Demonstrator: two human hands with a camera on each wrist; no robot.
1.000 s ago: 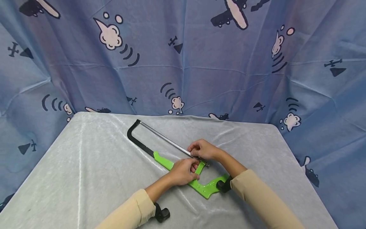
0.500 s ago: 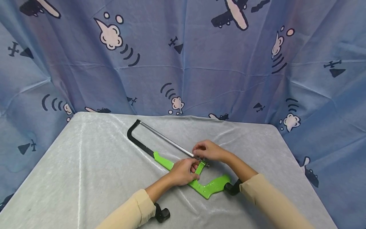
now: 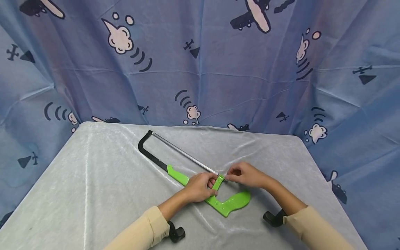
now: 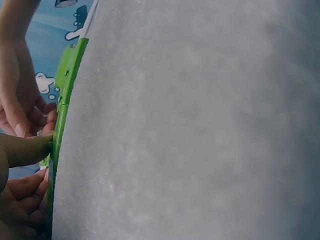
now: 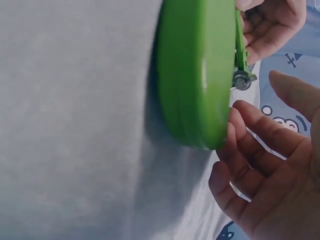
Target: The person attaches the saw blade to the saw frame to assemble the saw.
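Observation:
A hacksaw with a green handle (image 3: 237, 201) and a black front frame (image 3: 153, 159) lies slantwise on the cloth. Its silver blade bar (image 3: 184, 152) spans from the black tip to the green post (image 3: 218, 182). My left hand (image 3: 197, 188) grips the green frame by that post; the left wrist view shows its thumb (image 4: 27, 150) pressed on the frame. Just right of the post is my right hand (image 3: 250, 174), bent beside the tensioning nut (image 5: 242, 80). In the right wrist view its thumb and fingers stand apart, with a gap to the nut.
A pale grey plush cloth (image 3: 103, 194) covers the table. Behind it hangs a blue curtain (image 3: 231, 93) printed with planes and clouds. Black wrist devices (image 3: 177, 234) sit at both sleeve cuffs, the right one close to the saw handle.
My right hand has moved right and toward me, from the blade's near end to beyond the post at the nut. My left hand and the hacksaw have stayed in place.

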